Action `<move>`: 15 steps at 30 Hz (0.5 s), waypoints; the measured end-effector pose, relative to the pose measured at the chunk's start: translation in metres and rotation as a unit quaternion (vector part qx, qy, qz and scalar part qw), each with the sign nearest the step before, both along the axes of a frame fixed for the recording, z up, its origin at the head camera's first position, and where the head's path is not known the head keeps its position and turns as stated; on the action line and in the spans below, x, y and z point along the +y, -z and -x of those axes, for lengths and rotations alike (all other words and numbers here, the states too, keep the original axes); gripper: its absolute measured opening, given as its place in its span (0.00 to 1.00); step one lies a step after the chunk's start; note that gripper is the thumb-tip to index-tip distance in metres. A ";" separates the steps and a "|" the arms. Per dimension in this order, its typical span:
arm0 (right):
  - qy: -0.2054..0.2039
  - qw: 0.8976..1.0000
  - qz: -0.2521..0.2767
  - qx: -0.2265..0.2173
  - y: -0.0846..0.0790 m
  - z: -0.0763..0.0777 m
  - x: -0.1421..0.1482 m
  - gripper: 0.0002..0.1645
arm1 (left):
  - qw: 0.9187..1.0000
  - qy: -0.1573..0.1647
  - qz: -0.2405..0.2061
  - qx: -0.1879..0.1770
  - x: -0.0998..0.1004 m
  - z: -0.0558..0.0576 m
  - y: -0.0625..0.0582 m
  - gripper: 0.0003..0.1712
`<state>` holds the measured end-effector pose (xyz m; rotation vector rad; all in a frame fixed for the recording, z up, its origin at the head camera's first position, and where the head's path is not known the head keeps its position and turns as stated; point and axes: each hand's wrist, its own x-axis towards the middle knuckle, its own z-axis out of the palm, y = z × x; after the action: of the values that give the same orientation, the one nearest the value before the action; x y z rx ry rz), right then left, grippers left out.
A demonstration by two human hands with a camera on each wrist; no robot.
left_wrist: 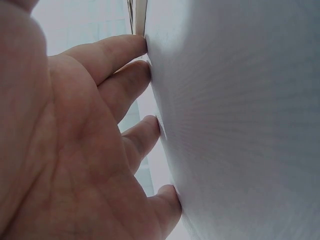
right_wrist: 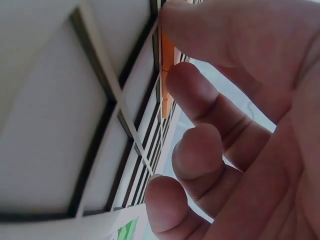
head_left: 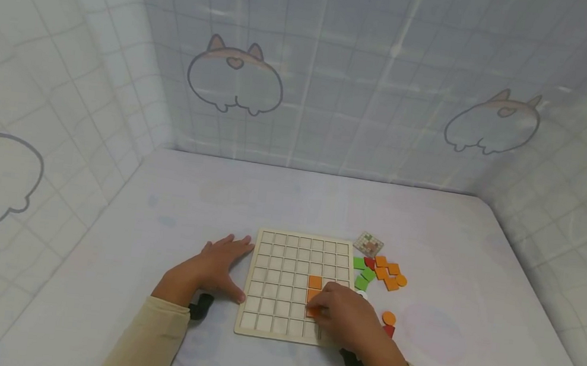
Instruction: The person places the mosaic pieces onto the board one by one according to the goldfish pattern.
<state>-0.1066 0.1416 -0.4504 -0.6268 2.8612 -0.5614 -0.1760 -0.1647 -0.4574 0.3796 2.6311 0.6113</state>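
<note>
A pale wooden grid board [head_left: 272, 291] lies flat on the white surface. Three orange square tiles form a column in it: a far one [head_left: 315, 282], a middle one, and a near tile [head_left: 310, 313] under my right hand [head_left: 351, 317]. Thumb and forefinger of that hand pinch the near tile at its cell, while the other fingers bend over the grid. My left hand [head_left: 212, 265] is spread beside the board's left edge, with thumb and fingertips close against that edge. In the left wrist view, its fingertips [left_wrist: 150, 127] rest on the white surface.
Right of the board lie several loose orange tiles [head_left: 392, 284], green tiles [head_left: 362, 282], a red piece [head_left: 369, 263] and an orange disc [head_left: 389, 318]. A small pattern card [head_left: 369, 244] lies by the far right corner. Tile-patterned walls [head_left: 335, 92] enclose the surface.
</note>
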 end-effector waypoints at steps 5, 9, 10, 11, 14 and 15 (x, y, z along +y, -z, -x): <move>-0.002 1.000 0.017 -0.002 0.001 -0.003 -0.002 0.05 | 1.000 0.001 0.000 -0.001 0.000 -0.001 0.000 0.66; -0.001 1.000 0.009 -0.009 0.000 -0.003 -0.001 0.06 | 1.000 0.005 0.001 0.000 -0.001 0.000 0.001 0.67; 0.005 1.000 0.007 -0.019 -0.001 -0.002 0.000 0.06 | 1.000 0.005 0.001 -0.001 -0.001 0.000 0.001 0.67; 0.012 1.000 0.007 -0.028 -0.003 -0.002 0.002 0.07 | 1.000 0.006 0.001 0.000 -0.001 0.000 0.001 0.67; 0.059 0.996 0.009 -0.060 -0.010 0.001 0.012 0.09 | 1.000 0.009 0.001 0.001 -0.002 0.000 0.001 0.67; 0.079 0.994 0.017 -0.071 -0.013 0.002 0.017 0.10 | 1.000 0.009 0.001 0.002 -0.002 0.000 0.001 0.67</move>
<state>-0.1086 0.1589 -0.4371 -0.3500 2.7872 -0.6503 -0.1760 -0.1666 -0.4582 0.4037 2.6295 0.6035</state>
